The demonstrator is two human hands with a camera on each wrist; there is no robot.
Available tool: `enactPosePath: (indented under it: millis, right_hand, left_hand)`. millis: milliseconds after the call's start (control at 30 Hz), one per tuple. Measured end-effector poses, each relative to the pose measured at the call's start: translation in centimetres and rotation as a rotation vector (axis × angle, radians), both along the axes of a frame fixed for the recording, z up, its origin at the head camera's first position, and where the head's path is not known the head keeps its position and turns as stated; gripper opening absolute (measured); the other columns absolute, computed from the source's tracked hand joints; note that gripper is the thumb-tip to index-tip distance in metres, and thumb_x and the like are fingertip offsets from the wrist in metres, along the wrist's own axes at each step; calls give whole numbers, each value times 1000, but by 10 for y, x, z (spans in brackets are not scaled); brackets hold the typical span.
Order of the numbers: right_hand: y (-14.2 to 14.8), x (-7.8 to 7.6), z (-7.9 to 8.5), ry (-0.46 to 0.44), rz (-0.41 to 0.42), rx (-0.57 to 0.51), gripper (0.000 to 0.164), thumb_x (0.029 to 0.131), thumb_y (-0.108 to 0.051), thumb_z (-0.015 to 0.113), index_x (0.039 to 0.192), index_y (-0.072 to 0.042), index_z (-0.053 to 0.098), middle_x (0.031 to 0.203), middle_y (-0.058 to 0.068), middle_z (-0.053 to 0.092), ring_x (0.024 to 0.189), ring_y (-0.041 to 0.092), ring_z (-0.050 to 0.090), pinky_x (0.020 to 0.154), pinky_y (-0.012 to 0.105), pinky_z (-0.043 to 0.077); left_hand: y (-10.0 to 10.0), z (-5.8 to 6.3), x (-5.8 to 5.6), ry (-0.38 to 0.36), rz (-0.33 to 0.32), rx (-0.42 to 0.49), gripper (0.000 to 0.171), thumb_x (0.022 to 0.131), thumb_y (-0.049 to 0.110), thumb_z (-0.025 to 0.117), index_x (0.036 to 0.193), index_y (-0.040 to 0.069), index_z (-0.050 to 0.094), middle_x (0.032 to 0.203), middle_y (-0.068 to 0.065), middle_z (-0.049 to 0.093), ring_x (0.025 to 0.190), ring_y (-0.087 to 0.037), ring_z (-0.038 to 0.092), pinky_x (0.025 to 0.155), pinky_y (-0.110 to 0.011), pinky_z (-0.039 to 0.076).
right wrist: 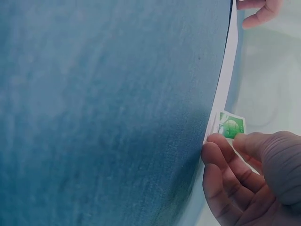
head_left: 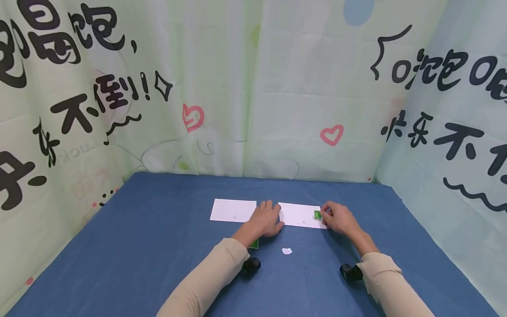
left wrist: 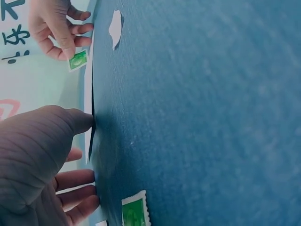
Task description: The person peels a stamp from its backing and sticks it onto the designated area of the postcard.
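Observation:
My right hand [head_left: 338, 218] pinches a small green postage stamp [right wrist: 232, 125] with a white border between thumb and forefinger. The stamp is over the right end of a white envelope [head_left: 297, 214] lying flat on the blue cloth. At that envelope's left end is my left hand [head_left: 265, 219], its thumb touching the near edge and its fingers loosely extended. Another green stamp [left wrist: 134, 211] lies on the cloth close to the left hand, partly hidden by the left wrist in the head view. Whether the pinched stamp touches the envelope is hard to tell.
To the left lies a second white envelope [head_left: 231, 210], its right end near the left hand. A torn white paper scrap [head_left: 287, 251] is on the blue tablecloth [head_left: 158, 246] between the forearms. Printed pale curtains [head_left: 293, 110] stand behind and beside the table.

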State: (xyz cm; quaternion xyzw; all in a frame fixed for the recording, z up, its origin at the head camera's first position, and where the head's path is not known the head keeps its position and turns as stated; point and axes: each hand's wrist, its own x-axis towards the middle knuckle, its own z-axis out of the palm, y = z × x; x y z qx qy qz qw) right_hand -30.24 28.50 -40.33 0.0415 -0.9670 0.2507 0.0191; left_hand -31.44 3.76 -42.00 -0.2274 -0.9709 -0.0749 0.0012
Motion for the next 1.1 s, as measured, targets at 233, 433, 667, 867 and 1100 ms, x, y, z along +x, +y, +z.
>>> enactPosePath:
  millis: [233, 433, 667, 867, 1100]
  right_hand:
    - [-2, -2, 0, -13, -5, -11, 15, 103, -13, 57, 107, 2, 60, 73, 6, 65, 60, 16, 58, 60, 32, 42]
    - [-3, -4, -1, -12, -10, -25, 15, 103, -12, 57, 107, 2, 59, 70, 4, 64, 58, 16, 58, 60, 31, 42]
    - [-3, -4, 0, -18, -16, -37, 16, 104, -12, 55, 108, 3, 58, 67, 4, 63, 56, 15, 58, 59, 31, 42]
    - [-2, -7, -1, -35, -27, -35, 17, 105, -12, 55, 110, 4, 58, 68, 4, 63, 55, 15, 59, 60, 31, 43]
    - [2, -12, -3, -58, -53, -37, 18, 106, -13, 54, 113, 3, 57, 68, 4, 64, 55, 15, 59, 60, 31, 45]
  left_hand:
    - [-2, -2, 0, -5, 8, -2, 54, 103, 45, 57, 149, 17, 50, 132, -10, 51, 122, -24, 44, 106, -41, 40]
    - [-3, -4, -3, 2, 10, 9, 50, 104, 46, 54, 146, 19, 53, 124, -9, 49, 114, -24, 42, 100, -40, 40]
    - [-2, -7, -3, 12, 14, 40, 42, 106, 39, 52, 143, 20, 56, 115, -7, 48, 106, -22, 39, 93, -38, 38]
    - [0, -6, -1, 23, 28, 45, 43, 104, 40, 55, 143, 20, 56, 113, -7, 48, 104, -21, 39, 90, -36, 37]
    - [2, -9, -5, 10, 40, 43, 44, 104, 42, 53, 144, 23, 55, 112, -6, 46, 103, -21, 38, 90, -36, 35]
